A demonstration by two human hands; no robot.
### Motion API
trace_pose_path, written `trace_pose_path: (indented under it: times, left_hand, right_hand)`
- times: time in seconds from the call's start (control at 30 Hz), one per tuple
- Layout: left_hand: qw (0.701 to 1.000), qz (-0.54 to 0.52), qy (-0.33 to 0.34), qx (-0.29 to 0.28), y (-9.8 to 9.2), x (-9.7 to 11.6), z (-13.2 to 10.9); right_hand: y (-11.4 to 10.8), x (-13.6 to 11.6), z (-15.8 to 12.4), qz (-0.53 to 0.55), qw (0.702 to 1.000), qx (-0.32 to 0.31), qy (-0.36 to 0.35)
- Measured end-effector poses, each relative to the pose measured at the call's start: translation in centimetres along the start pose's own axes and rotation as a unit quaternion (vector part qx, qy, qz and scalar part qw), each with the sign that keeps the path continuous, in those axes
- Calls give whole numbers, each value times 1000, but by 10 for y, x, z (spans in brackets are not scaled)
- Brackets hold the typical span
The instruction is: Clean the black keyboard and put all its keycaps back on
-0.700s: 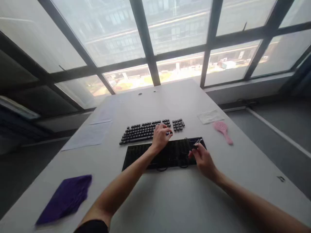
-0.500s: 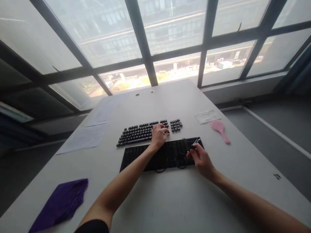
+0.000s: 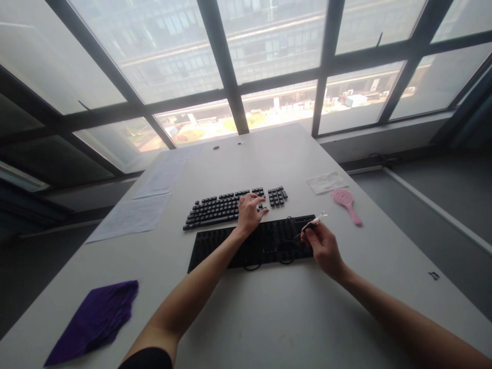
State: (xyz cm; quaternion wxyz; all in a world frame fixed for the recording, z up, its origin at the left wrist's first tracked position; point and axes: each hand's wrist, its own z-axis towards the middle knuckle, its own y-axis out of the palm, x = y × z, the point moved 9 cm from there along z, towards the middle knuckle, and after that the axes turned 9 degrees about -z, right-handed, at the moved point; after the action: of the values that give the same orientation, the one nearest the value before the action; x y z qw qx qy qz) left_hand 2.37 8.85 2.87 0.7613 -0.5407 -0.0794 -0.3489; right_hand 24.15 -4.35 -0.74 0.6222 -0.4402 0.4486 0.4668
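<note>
My left hand (image 3: 249, 214) reaches over the near edge of the laid-out black keycaps (image 3: 215, 211), thumb and forefinger apart, by a few keycaps at the right end of the main block. Below it lies a black keyboard base (image 3: 226, 246), partly covered by my left forearm. Over the base's right end, my right hand (image 3: 322, 246) is closed on a small tool that looks like a keycap puller (image 3: 309, 225), with a dark middle, a pale end pointing up right and thin wire toward the base. A separate block of keycaps (image 3: 277, 196) sits to the right.
A pink hairbrush (image 3: 346, 202) and a white wipe (image 3: 326, 182) lie at the right. Two small dark pieces (image 3: 434, 275) are near the right table edge. Purple cloth (image 3: 96, 318) lies front left, with paper sheets (image 3: 130, 218) behind it. Windows (image 3: 269, 51) stand beyond the table.
My right hand has shifted slightly right and turned, so the tool's pale end now shows. The left thumb and forefinger have spread apart over the keycaps. The view has shifted slightly.
</note>
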Motion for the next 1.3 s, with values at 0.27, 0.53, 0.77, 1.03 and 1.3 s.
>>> trace_pose_path:
  times: [0.27,0.53,0.77,1.03,1.3]
  left_hand:
    - [973,-147,126,-123,22,105,-62]
    - [958,-207,116,-160,53,130,-95]
    - [955,-226,107,-159,54,124,-96]
    - [955,-223,101,-169,52,128,-97]
    - [958,-201,104,-175,53,130,-97]
  right_hand:
    - [-15,-9,13,-127,987,-82,-46]
    - [-16,-7,-2,-218,963,-120,-103]
    - [-24,-12,-2,-202,965,-110,-129]
    - [-24,-5,1,-215,962,-131,-102]
    - [-11,-15,-3,-199,948,-213,-127]
